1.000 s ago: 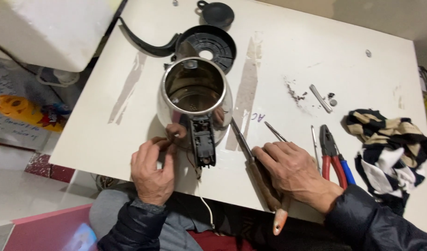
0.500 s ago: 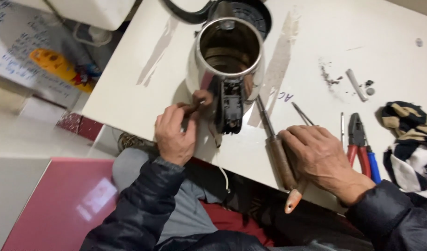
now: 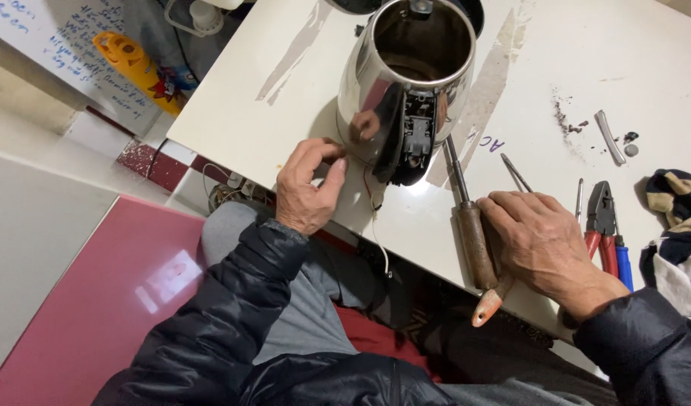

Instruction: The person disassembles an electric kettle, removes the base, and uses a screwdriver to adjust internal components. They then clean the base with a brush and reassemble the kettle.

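Left hand [image 3: 306, 192] pinches its fingertips together on something small, too tiny to name, at seven o'clock of the shiny steel kettle [image 3: 405, 75] (lid off, black switch housing opened, thin wires dangling). Right hand [image 3: 545, 244] lies flat and loose beside the wooden-handled soldering iron [image 3: 473, 225], gripping nothing. Red and blue pliers [image 3: 605, 233] rest at three o'clock on the scuffed white table [image 3: 646, 45]
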